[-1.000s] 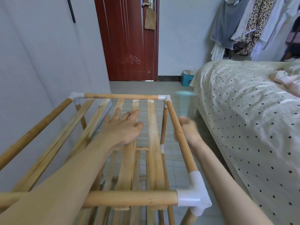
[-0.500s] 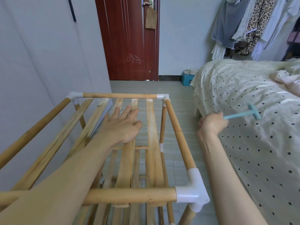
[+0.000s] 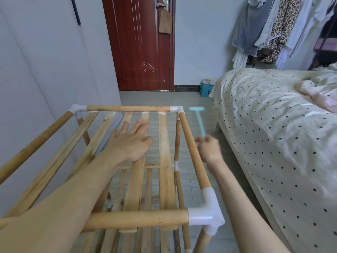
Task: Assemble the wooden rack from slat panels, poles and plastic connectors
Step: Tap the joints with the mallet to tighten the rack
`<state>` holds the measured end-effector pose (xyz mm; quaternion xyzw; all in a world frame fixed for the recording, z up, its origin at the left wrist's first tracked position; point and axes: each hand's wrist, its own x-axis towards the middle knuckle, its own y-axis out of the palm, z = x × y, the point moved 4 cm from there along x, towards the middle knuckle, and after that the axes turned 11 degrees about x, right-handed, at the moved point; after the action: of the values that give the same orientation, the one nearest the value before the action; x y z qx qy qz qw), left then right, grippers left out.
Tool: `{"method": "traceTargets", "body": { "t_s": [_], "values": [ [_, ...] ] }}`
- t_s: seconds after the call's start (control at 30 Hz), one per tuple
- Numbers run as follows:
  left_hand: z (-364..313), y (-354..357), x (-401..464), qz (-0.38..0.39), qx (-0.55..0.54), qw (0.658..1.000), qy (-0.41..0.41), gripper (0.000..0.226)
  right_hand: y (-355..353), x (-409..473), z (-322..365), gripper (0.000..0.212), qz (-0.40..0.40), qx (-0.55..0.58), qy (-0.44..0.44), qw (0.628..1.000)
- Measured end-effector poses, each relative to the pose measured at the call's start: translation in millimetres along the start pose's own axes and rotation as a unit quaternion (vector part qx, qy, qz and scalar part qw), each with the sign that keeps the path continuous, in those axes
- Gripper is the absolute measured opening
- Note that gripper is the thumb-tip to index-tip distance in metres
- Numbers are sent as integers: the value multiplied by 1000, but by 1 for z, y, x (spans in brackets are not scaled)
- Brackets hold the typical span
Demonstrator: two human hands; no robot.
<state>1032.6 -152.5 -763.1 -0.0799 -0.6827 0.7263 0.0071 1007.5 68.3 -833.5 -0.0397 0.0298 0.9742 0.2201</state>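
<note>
I'm tapping joints home: my left hand (image 3: 130,143) presses flat, fingers straight, on the rack's top slats (image 3: 164,143); my right hand (image 3: 209,148) grips the small hammer (image 3: 197,115) at two o'clock. Next: strike the far-right connector (image 3: 176,109) squarely.

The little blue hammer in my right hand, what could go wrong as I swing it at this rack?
1. The blue hammer is blurred mid-swing beside the far right connector; a miss could strike the side pole instead.
2. The right hand grips only the handle's end, so it might slip.
3. The left hand lies flat on the slats, close enough that a stray blow might catch its fingers.
</note>
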Motion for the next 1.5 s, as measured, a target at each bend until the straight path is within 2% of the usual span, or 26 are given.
{"method": "traceTargets", "body": {
  "t_s": [0.07,0.1,0.13,0.2,0.23,0.27,0.4,0.5,0.6,0.67,0.8,0.87,0.93,1.03,1.17,1.3,1.37,1.43,1.5],
  "values": [
    [-2,0,0,-2,2,1000,1,54,-30,7,9,32,-172,99,18,980],
    [-3,0,0,-3,1,1000,1,54,-37,4,13,35,-195,88,24,977],
    [-5,-1,1,-4,-1,1000,2,54,-33,-3,17,33,-170,49,9,984],
    [-3,-2,3,-7,-5,1000,4,54,-8,-26,18,21,13,-76,-16,997],
    [-1,-2,4,-6,-9,1000,4,54,-1,-37,17,19,87,-93,-12,992],
    [2,-2,4,-5,-14,1000,7,54,-1,-44,18,19,116,-78,-2,990],
    [4,-5,-4,5,-18,1000,24,55,-44,-74,30,20,48,27,-5,998],
    [-2,-13,-21,34,-10,999,41,57,-67,-109,36,20,57,84,-19,995],
    [-10,-16,-51,88,-4,992,93,58,-79,-133,44,18,61,81,-43,994],
    [-11,-12,-75,105,20,990,97,61,-80,-144,48,19,50,69,-57,995],
    [-10,-7,-111,58,-31,994,82,61,-74,-167,45,21,72,85,-41,993],
    [-9,-9,-123,29,-67,992,102,58,-69,-184,41,22,105,95,-35,989],
    [-7,-9,-133,29,-57,990,122,56,-64,-200,38,31,141,109,-32,983],
    [-5,-8,-142,4,-41,991,124,54,-60,-214,37,38,158,100,-42,981],
    [-12,-7,-141,-41,-42,991,119,49,-63,-210,39,35,132,87,-69,985],
    [-21,-12,-135,-36,-53,988,143,52,-68,-187,46,34,127,31,-74,989],
    [-21,-12,-132,-16,-25,987,159,57,-70,-169,52,26,130,12,-77,988],
    [-19,-12,-131,-8,21,984,177,60,-70,-146,60,15,94,-21,-92,991],
    [-19,-11,-130,-17,45,981,188,60,-70,-126,67,23,41,-83,-108,990]
  ]
}}
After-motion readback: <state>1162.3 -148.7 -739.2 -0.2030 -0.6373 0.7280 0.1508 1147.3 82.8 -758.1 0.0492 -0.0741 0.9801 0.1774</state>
